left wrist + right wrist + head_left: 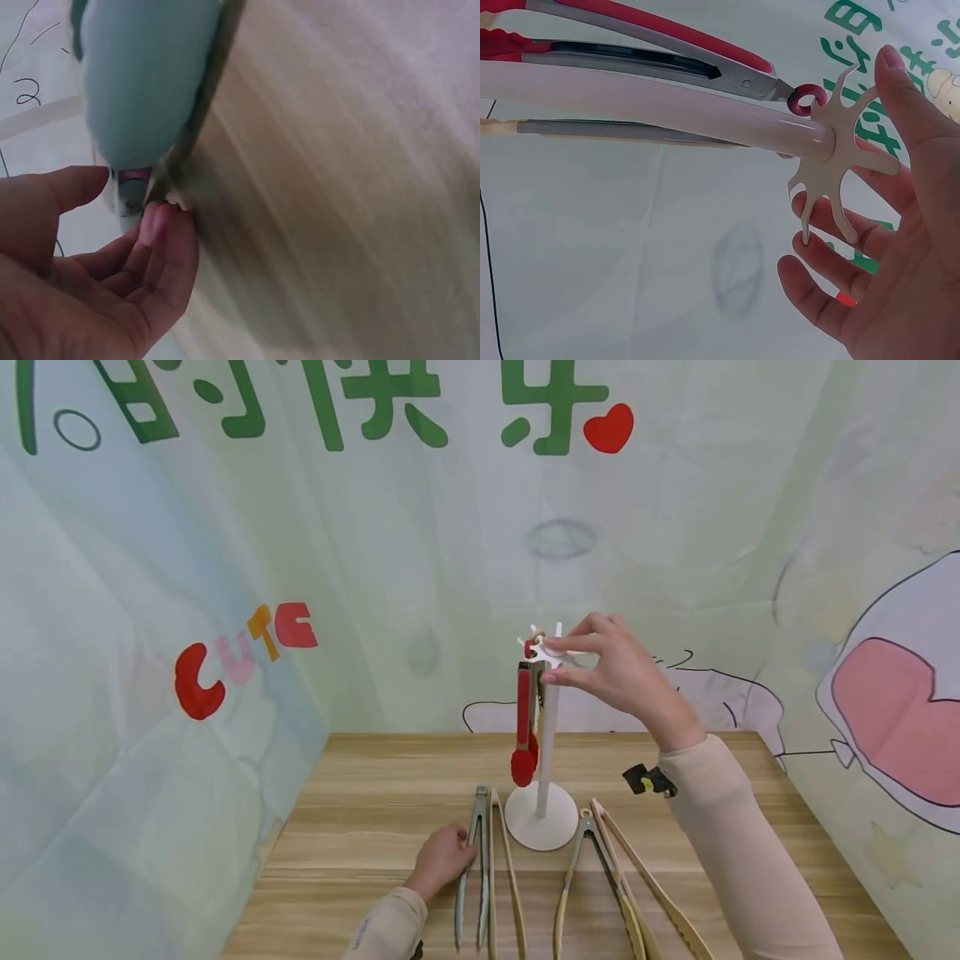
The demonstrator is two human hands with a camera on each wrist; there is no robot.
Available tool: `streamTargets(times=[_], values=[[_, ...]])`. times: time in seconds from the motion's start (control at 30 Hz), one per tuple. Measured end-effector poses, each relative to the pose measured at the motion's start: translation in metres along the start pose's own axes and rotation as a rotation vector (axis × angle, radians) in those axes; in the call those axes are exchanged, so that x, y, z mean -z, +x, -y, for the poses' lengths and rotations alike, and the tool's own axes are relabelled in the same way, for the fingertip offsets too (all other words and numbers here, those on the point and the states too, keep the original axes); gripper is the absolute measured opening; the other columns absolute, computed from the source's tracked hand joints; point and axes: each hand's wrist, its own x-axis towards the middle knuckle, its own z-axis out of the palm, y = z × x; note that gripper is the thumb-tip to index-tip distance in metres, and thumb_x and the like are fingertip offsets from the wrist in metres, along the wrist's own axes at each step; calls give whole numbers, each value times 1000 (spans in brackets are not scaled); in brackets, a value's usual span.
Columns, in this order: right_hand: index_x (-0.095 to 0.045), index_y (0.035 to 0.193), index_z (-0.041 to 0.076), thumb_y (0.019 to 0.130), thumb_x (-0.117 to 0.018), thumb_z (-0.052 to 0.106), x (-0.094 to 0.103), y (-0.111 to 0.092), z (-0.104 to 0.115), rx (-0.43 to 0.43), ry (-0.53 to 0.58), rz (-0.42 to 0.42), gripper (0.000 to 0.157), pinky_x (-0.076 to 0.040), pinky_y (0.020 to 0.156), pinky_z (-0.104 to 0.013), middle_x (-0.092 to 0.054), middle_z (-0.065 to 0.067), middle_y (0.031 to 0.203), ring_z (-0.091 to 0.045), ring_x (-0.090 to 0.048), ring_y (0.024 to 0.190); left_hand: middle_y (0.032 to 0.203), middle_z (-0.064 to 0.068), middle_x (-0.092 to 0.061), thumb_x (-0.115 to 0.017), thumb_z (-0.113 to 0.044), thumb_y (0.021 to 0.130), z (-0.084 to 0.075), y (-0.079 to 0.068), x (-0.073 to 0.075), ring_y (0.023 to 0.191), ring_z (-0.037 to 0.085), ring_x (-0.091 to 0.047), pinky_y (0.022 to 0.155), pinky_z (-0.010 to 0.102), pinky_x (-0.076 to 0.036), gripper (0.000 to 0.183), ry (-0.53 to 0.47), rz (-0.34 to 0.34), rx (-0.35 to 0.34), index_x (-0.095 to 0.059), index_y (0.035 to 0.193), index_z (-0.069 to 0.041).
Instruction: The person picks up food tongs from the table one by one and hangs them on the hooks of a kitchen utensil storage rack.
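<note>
My left hand (pixel 442 860) is low on the table, pinching grey-green tongs (pixel 483 877) along one leg. In the left wrist view the thumb and curled fingers close around the narrow metal part below the pale green cover (pixel 150 82). Higher up, my right hand (pixel 618 672) holds the star-shaped hook top (pixel 844 150) of a white stand (pixel 548 743), its thumb and fingers around the prongs. From one hook hang red-handled tongs (pixel 523 710) by a red ring. Behind the pole hang slim tongs with a light tip (pixel 630 129).
The stand's round base (pixel 525 831) rests on the wooden table (pixel 375 777). Light wooden tongs (pixel 516 893) lie beside the grey-green ones. To the base's right lie metal tongs with wooden tips (pixel 567 881) and another wooden pair (pixel 652 885). A printed cloth (pixel 420 568) hangs behind.
</note>
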Motion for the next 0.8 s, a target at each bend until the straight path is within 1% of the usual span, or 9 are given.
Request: streamTargets(times=[0.2,0.3,0.4,0.47,0.53,0.63,0.67,0.73,0.8], values=[[-65,131,25,79,-78,48,-1,-1,2,5,-12,-3,58,-42,80,-36,-56,-4,112,-22,-42,105,82,11,-70,-68,-17,84,2,2,-8,71,20,-61,65,34,-51,22,-43,-59,-3,-67,95,2],[-65,131,25,80,-78,49,-1,-1,2,5,-12,-6,58,-42,80,-36,-56,-5,113,-23,-42,105,82,12,-70,-68,-15,84,5,3,-11,71,19,-60,64,33,-51,21,-84,-64,2,-66,94,4],[-65,131,25,79,-79,49,-2,-1,2,5,-9,-12,58,-42,80,-36,-56,-4,113,-23,-42,105,82,16,-70,-65,-14,86,8,4,-10,69,18,-60,62,32,-50,26,-139,-40,19,-65,98,9],[-66,130,25,79,-79,49,-2,-1,1,3,-6,-15,58,-42,80,-35,-56,-3,112,-22,-42,104,86,19,-71,-63,-13,88,10,5,-7,68,16,-60,60,29,-51,34,-220,2,53,-63,108,14],[-65,131,25,79,-78,50,-2,-1,1,5,-7,-13,59,-42,80,-36,-56,-4,113,-22,-42,105,89,20,-70,-61,-12,89,13,6,-4,66,14,-60,56,28,-52,43,-334,58,99,-57,118,19],[-65,131,26,79,-78,50,-2,-1,1,4,-11,-15,58,-42,79,-36,-56,-5,113,-22,-41,104,88,15,-68,-59,-10,90,15,7,2,63,10,-59,53,24,-52,46,-525,131,195,-53,124,21],[-65,131,26,79,-78,49,-2,-1,1,5,-13,-16,58,-42,79,-36,-56,-5,112,-22,-41,104,85,12,-66,-58,-9,90,16,7,3,61,10,-58,52,23,-52,44,-575,144,226,-53,122,21],[-65,131,27,79,-78,49,-2,-1,1,4,-15,-16,57,-42,78,-36,-55,-4,112,-21,-41,104,82,9,-63,-55,-8,90,19,6,6,61,8,-56,52,21,-50,41,-637,156,275,-54,121,19],[-65,131,28,79,-79,48,-3,-1,1,3,-14,-16,57,-42,78,-35,-55,-3,112,-20,-41,104,86,10,-62,-55,-7,88,22,5,8,66,9,-55,56,21,-50,40,-653,139,297,-54,120,18]])
